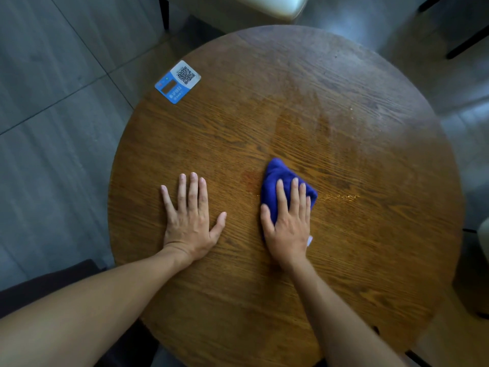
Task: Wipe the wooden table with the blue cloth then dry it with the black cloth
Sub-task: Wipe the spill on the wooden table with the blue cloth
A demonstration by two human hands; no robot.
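Here the right hand [288,223] lies flat on the blue cloth [275,178], palm down with the fingers stretched out side by side, pressing the bunched fabric against the round wooden table [344,107] rather than clutching it. The cloth sits a little toward the near side of the table's middle and slightly to the right; its rounded far end pokes out beyond the fingertips, and a small white tag [309,240] shows just beside the heel of the hand on the right. The left hand [190,221] rests open and empty on the bare wood to the left of the cloth, fingers loosely spread, thumb angled out toward the right hand, the two hands near each other but not touching. A darker, damp-looking patch spreads across the wood beyond the cloth, and a thin glistening streak [341,196] runs off to the right of it. On the far left edge of the table a blue and white card with a QR code [177,81] lies flat, well apart from both hands. Grey floor tiles [53,102] surround the table, and part of a pale chair seat [272,6] stands at its far side. No black cloth can be made out.
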